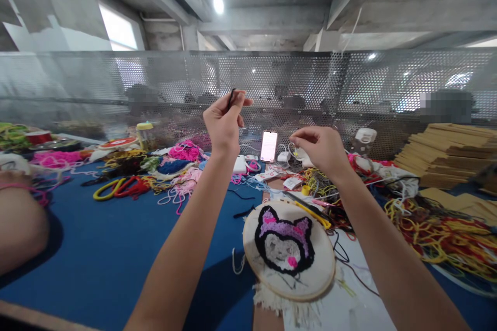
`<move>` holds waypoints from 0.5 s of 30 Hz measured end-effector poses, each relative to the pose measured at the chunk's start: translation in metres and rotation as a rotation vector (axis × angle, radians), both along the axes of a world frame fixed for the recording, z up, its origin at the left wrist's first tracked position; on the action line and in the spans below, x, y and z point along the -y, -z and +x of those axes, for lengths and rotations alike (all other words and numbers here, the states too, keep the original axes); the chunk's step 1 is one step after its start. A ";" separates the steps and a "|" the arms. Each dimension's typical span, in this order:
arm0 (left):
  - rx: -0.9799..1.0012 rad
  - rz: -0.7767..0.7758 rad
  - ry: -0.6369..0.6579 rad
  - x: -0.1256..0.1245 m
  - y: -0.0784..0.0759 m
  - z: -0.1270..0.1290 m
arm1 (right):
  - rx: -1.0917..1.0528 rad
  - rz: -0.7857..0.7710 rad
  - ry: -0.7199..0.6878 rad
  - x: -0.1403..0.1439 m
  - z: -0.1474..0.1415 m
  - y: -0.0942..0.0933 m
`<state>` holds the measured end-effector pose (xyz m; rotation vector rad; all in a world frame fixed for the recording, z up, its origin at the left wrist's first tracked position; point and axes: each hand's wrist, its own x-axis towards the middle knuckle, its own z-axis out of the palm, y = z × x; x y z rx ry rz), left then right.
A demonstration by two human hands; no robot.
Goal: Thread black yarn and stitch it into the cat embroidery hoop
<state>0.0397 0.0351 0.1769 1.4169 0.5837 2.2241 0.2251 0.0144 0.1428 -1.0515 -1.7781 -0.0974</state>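
Note:
Raised above the table, my left hand pinches a short piece of black yarn between thumb and fingers. My right hand is held lower and to the right, its thumb and fingertips pressed together; whatever they may hold is too small to make out. Below both hands lies an embroidery hoop with pale cloth stretched in it. The cloth carries a tufted cartoon head in black, purple, grey and pink. Yellow-handled scissors rest by the hoop's upper right edge.
Heaps of coloured yarn spread over the blue table, with more tangled yarn on the right. A lit phone stands upright before a perforated metal screen. Brown paper stacks sit right; another person's arm rests left.

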 end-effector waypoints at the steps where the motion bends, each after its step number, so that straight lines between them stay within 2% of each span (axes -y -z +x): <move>1: 0.002 -0.008 -0.005 0.000 0.000 0.000 | 0.002 0.000 0.003 0.000 0.000 0.000; 15: -0.023 -0.016 -0.029 0.000 -0.001 -0.002 | 0.032 -0.003 0.079 -0.002 0.002 0.003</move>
